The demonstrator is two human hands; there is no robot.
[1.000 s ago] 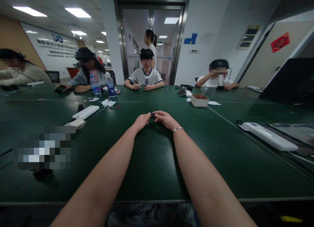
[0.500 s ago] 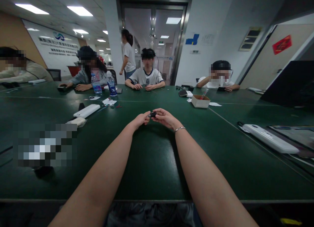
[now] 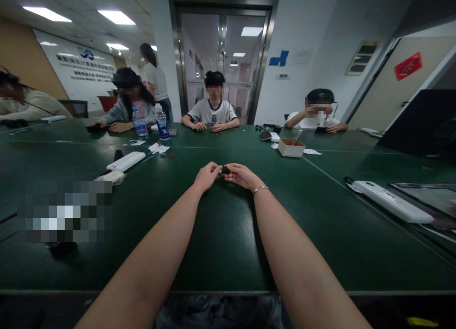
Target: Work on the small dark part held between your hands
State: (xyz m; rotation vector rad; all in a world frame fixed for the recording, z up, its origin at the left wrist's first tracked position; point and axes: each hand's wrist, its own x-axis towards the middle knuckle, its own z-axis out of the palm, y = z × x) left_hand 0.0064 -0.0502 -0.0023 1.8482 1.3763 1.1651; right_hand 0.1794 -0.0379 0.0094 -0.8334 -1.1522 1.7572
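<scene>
A small black object with a pale, silvery end (image 3: pixel 225 170) is held between my two hands, just above the green table (image 3: pixel 221 243); its exact kind is too small to tell. My left hand (image 3: pixel 207 176) pinches the silvery end between thumb and fingers. From the other side, my right hand (image 3: pixel 244 176), with a bracelet at the wrist, is closed around the black part. The fingers hide some of the object.
White power banks or boxes lie left (image 3: pixel 126 161) and right (image 3: pixel 394 200). Farther back are a small open box (image 3: pixel 291 147), two bottles (image 3: pixel 162 122) and paper scraps (image 3: pixel 158 147). Several people sit around the table; one person (image 3: pixel 156 77) stands behind.
My hands dipped slightly, and both still hold the black object, whose angle between the fingers shifted. The standing person walked left, away from the glass door.
</scene>
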